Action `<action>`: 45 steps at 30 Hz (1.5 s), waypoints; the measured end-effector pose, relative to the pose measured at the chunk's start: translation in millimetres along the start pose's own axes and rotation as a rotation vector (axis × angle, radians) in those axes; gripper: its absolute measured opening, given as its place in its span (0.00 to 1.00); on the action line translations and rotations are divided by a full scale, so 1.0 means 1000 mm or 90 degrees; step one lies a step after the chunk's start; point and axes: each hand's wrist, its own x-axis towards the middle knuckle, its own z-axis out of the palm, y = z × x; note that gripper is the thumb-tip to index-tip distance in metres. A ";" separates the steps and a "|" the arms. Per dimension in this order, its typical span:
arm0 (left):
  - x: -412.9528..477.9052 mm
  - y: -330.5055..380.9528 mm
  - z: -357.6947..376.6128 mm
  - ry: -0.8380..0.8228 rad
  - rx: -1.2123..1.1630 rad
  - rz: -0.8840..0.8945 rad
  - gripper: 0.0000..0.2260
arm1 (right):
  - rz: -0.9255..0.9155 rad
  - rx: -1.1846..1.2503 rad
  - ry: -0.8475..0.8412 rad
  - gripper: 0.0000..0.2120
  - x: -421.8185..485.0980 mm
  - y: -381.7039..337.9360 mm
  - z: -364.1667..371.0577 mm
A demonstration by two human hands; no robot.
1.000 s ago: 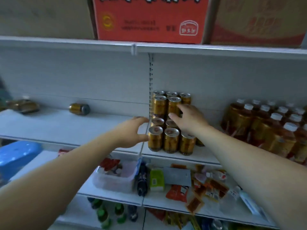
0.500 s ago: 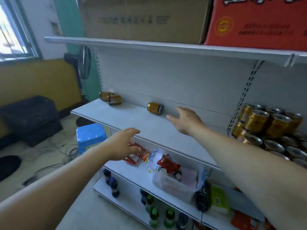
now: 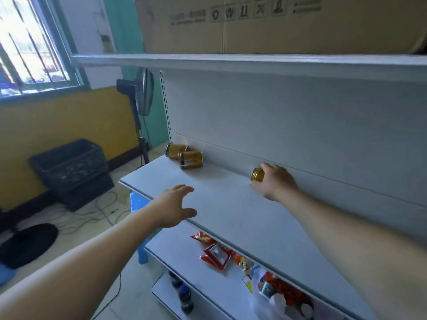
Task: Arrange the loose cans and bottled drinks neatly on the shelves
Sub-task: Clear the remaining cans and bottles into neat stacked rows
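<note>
Since half a second ago, my right hand (image 3: 275,183) has closed the last gap and now sits on the gold can (image 3: 257,174), which it had not yet reached then. The can lies on its side at the back of the shelf (image 3: 231,204), against the back panel (image 3: 277,125), with its end facing left. My fingers curl over its body and the thumb comes in from the front, so I read this as a grip, though the far side of the can is hidden.

My left hand (image 3: 175,207) hovers over the shelf's front edge, fingers spread, holding nothing.

Two more gold cans (image 3: 191,159) lie tipped together at the shelf's far left end, at the back.

The risk I see is rolling. A can on its side is round and slick, and if I lift with only a loose wrap it could slip out, run across the shelf and drop off the front. It would then land among the snack packets (image 3: 216,252) on the shelf below or by the blue stool (image 3: 136,202). Reaching hastily for the left pair could knock one off the shelf's end.
</note>
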 end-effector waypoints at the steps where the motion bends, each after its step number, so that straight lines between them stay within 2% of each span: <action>1: 0.015 -0.008 -0.003 0.000 0.001 -0.003 0.31 | 0.017 -0.028 -0.003 0.32 0.009 0.004 0.005; 4: 0.062 -0.026 -0.015 0.007 0.036 0.007 0.31 | 0.077 -0.089 -0.028 0.34 0.028 0.015 0.023; 9: 0.152 -0.057 -0.026 0.050 0.074 0.036 0.34 | 0.200 -0.078 -0.041 0.44 0.048 0.018 0.053; 13: 0.224 -0.082 -0.023 0.062 0.099 0.068 0.40 | 0.253 -0.158 0.016 0.35 0.060 0.004 0.067; 17: 0.271 -0.100 -0.012 0.003 0.133 0.074 0.40 | 0.262 -0.118 -0.012 0.39 0.065 -0.021 0.076; 21: 0.272 -0.094 -0.010 0.054 0.106 0.047 0.39 | 0.252 -0.135 -0.052 0.38 0.064 -0.049 0.084; 25: 0.267 -0.088 -0.010 0.008 0.024 0.036 0.32 | 0.228 -0.207 -0.021 0.34 0.062 -0.067 0.086; 28: 0.258 -0.094 -0.006 -0.015 -0.077 0.071 0.33 | 0.220 -0.188 -0.016 0.29 0.062 -0.079 0.085; 31: 0.235 -0.096 -0.001 -0.026 -0.280 0.098 0.30 | 0.276 -0.033 0.012 0.29 0.055 -0.089 0.083; 35: 0.204 -0.077 0.002 -0.025 -0.515 0.096 0.20 | 0.349 0.349 0.147 0.24 0.036 -0.099 0.074; 38: 0.180 -0.050 -0.013 -0.109 -0.719 0.104 0.14 | 0.361 0.584 0.244 0.25 0.016 -0.101 0.063; 41: 0.158 -0.020 -0.023 -0.250 -0.866 0.125 0.13 | 0.373 0.702 0.322 0.24 -0.013 -0.095 0.046; 43: 0.144 -0.001 -0.024 -0.337 -0.875 0.152 0.09 | 0.381 0.725 0.372 0.23 -0.035 -0.091 0.032; 45: 0.130 0.019 -0.018 -0.381 -0.869 0.175 0.10 | 0.390 0.722 0.417 0.22 -0.060 -0.083 0.020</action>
